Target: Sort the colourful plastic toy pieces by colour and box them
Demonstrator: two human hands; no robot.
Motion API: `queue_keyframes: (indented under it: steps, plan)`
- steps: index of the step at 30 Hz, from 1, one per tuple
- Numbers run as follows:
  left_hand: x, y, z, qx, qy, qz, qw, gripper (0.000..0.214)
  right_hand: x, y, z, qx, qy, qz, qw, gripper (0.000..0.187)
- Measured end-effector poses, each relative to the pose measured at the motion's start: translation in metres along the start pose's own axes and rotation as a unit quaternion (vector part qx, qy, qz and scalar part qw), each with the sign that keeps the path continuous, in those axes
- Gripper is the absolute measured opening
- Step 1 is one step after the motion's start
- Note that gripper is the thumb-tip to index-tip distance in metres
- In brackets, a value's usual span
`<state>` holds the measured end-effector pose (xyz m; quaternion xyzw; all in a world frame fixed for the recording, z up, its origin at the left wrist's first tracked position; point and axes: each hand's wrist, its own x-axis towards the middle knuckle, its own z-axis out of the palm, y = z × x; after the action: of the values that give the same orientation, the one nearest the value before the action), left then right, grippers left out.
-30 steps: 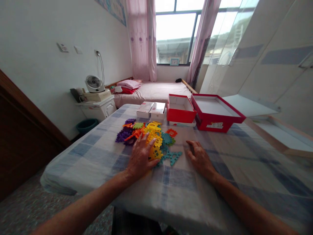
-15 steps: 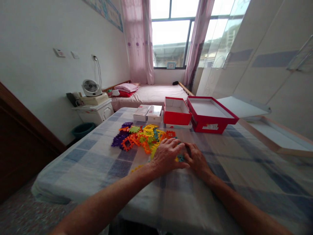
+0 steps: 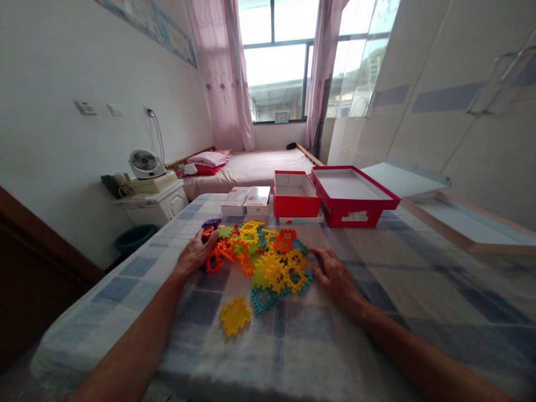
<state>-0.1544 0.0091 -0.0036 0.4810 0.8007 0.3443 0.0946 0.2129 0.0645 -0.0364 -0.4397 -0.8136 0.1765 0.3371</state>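
A heap of toothed plastic building pieces (image 3: pixel 276 271) in yellow, orange, green, teal and purple lies on the checked tablecloth. My left hand (image 3: pixel 195 252) rests at the heap's left edge, its fingers loosely out against the purple and orange pieces (image 3: pixel 215 261). At the right edge, my right hand (image 3: pixel 338 279) lies on its side with fingers slightly bent and apart, close to the teal pieces, holding nothing that I can see. Apart from the heap, nearer to me, lies a single yellow piece (image 3: pixel 235 316).
Behind the heap stand two small white boxes (image 3: pixel 257 202), a red open box (image 3: pixel 296 206) and a larger dark red box (image 3: pixel 352 215). An open pale box (image 3: pixel 477 226) sits at the right. Beyond the table (image 3: pixel 201 340) are a bed (image 3: pixel 259 162) and a fan (image 3: pixel 146 162).
My left hand has moved from the heap's right side to its left edge, uncovering the yellow and teal pieces. The right hand stays beside the heap. The view has shifted slightly.
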Motion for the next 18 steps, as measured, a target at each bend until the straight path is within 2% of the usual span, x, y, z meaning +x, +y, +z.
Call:
queue_keyframes:
  steps: [3, 9, 11, 15, 18]
  plan:
    - [-0.007, 0.012, 0.008, -0.012, -0.012, 0.002, 1.000, 0.081, 0.000, 0.000, 0.000, -0.001, 0.000, -0.004, 1.000, 0.040]
    - [-0.016, 0.038, 0.015, -0.203, -0.052, 0.021, 0.978, 0.077, 0.001, -0.002, -0.002, -0.008, -0.007, 0.003, 1.000, 0.039]
    - [-0.020, 0.047, 0.015, -0.207, -0.048, 0.039, 0.976, 0.075, 0.001, -0.003, -0.002, -0.009, -0.010, 0.005, 1.000, 0.040]
    - [-0.029, 0.071, 0.018, -0.171, -0.030, 0.115, 0.978, 0.067, 0.001, -0.002, -0.001, -0.010, -0.007, -0.001, 1.000, 0.040]
    - [-0.040, 0.093, 0.029, -0.154, -0.070, 0.164, 0.972, 0.056, 0.000, -0.002, -0.001, -0.010, -0.009, 0.000, 1.000, 0.039]
